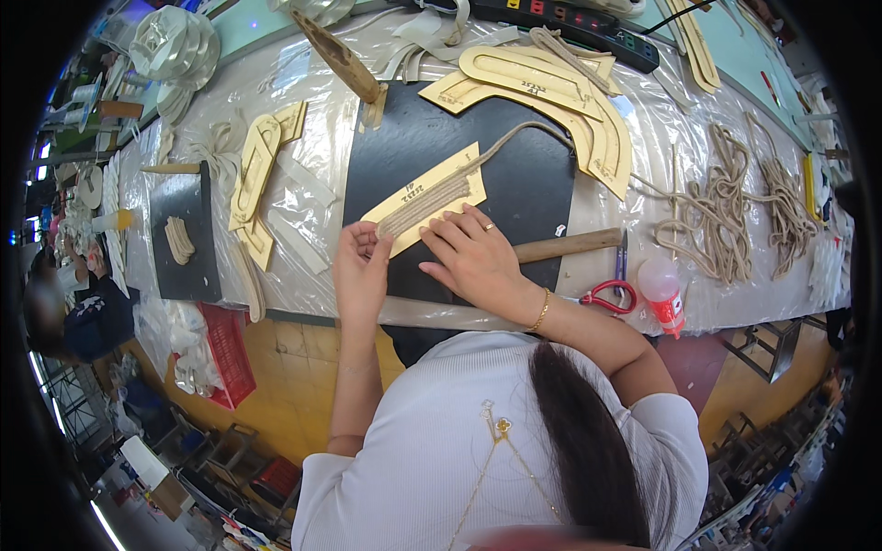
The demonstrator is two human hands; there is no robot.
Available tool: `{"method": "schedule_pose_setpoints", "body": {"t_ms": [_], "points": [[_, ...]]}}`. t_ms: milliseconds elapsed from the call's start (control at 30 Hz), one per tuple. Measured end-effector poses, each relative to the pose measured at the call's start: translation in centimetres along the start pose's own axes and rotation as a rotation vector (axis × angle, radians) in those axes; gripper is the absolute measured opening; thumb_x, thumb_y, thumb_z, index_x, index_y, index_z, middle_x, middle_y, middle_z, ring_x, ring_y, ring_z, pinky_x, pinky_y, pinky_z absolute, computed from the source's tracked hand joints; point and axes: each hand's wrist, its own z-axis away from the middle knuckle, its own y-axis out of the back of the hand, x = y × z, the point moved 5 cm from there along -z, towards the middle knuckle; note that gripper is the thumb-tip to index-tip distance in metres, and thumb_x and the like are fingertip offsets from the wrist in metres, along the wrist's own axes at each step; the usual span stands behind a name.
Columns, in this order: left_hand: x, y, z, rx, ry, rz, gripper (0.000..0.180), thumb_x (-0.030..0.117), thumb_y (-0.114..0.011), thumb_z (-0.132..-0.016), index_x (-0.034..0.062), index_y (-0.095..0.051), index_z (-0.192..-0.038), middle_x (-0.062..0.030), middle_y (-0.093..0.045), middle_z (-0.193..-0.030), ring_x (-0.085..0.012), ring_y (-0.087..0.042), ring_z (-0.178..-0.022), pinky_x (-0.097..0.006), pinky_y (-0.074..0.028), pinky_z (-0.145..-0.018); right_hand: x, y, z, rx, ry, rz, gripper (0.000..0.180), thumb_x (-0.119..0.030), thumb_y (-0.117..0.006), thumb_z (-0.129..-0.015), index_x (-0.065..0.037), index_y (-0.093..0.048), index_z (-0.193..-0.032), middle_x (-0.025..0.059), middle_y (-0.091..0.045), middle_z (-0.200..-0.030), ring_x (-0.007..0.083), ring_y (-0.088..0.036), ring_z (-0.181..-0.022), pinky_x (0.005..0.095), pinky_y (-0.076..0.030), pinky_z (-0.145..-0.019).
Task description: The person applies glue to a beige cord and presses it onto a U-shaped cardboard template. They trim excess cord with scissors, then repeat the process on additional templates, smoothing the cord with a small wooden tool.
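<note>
A tan cardboard pattern piece (418,191) lies on a black mat (533,184) in front of me. Beige rope (432,204) runs in rows along the pattern, with its loose end curving away to the upper right. My left hand (360,266) pinches the near left end of the rope and the pattern. My right hand (473,253) lies flat, its fingertips pressing the rope rows down on the pattern. A ring and a gold bracelet are on that hand.
A wooden-handled tool (570,244), red-handled scissors (611,294) and a small glue bottle with a red cap (663,292) lie right of my hand. Coils of rope (735,216) are further right. More cardboard patterns (551,87) and a power strip (588,23) lie behind; a red basket (225,354) hangs left.
</note>
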Motion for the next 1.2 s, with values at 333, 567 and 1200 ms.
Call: {"method": "schedule_pose_setpoints", "body": {"t_ms": [333, 567, 1200], "points": [[7.1, 0.8, 1.2, -0.077, -0.062, 0.024, 0.050, 0.001, -0.078, -0.085, -0.0060, -0.056, -0.130, -0.0076, -0.067, -0.080, -0.0107, -0.064, -0.069, -0.022, -0.050, -0.060, 0.0, -0.1, 0.2, 0.039, 0.007, -0.018, 0.047, -0.035, -0.074, -0.085, -0.003, -0.066, -0.119, 0.0081, -0.062, -0.113, 0.0251, -0.056, -0.118, 0.0423, -0.041, -0.111], [13.1, 3.5, 6.8, 0.253, -0.387, -0.178, 0.047, -0.003, -0.075, -0.086, -0.0056, -0.060, -0.131, -0.0035, -0.064, -0.081, -0.0100, -0.062, -0.068, -0.022, -0.051, -0.064, -0.2, 0.1, 0.0, 0.019, -0.030, -0.024, 0.047, -0.033, -0.075, -0.083, -0.005, -0.066, -0.120, 0.0075, -0.062, -0.118, 0.0248, -0.055, -0.121, 0.0437, -0.040, -0.113], [6.8, -4.8, -2.2, -0.307, -0.581, -0.785, 0.043, 0.019, -0.085, -0.077, 0.0008, -0.065, -0.110, -0.0180, -0.063, -0.099, -0.0366, -0.061, -0.094, -0.045, -0.049, -0.082, 3.8, 12.1, 16.5, -0.190, -0.550, 0.185, 0.050, 0.001, -0.068, -0.074, -0.005, -0.056, -0.122, 0.0149, -0.055, -0.115, 0.0353, -0.053, -0.110, 0.0428, -0.047, -0.097]]}}
